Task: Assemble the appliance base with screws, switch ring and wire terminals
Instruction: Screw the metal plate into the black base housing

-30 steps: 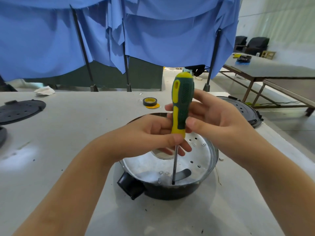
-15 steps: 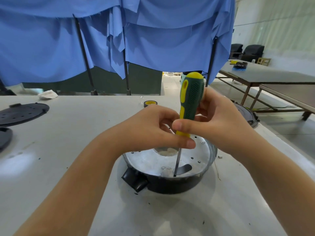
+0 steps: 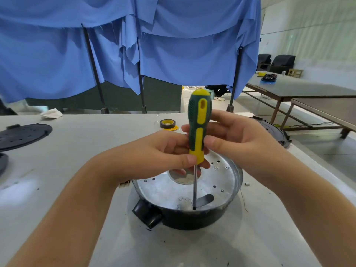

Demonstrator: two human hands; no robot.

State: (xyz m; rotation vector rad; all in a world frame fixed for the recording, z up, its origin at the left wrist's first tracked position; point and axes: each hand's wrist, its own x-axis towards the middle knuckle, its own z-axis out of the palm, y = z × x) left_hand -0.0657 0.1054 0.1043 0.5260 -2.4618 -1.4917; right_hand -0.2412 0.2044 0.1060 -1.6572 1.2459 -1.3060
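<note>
- Head view: both hands pinch the green-and-yellow screwdriver (image 3: 198, 128), left hand (image 3: 163, 153) low on the handle, right hand (image 3: 237, 139) higher.
- Its tip sits near the appliance base's (image 3: 192, 205) front rim; the screw is hidden.
- The shaft should stay vertical, pressed down while turning.

Round black appliance base (image 3: 192, 218), silver-plated inside, screwdriver (image 3: 198, 132) upright in it.

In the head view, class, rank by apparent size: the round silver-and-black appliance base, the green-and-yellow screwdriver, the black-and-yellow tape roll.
1. Round silver-and-black appliance base
2. Green-and-yellow screwdriver
3. Black-and-yellow tape roll, though it lies farther from the camera.
</note>
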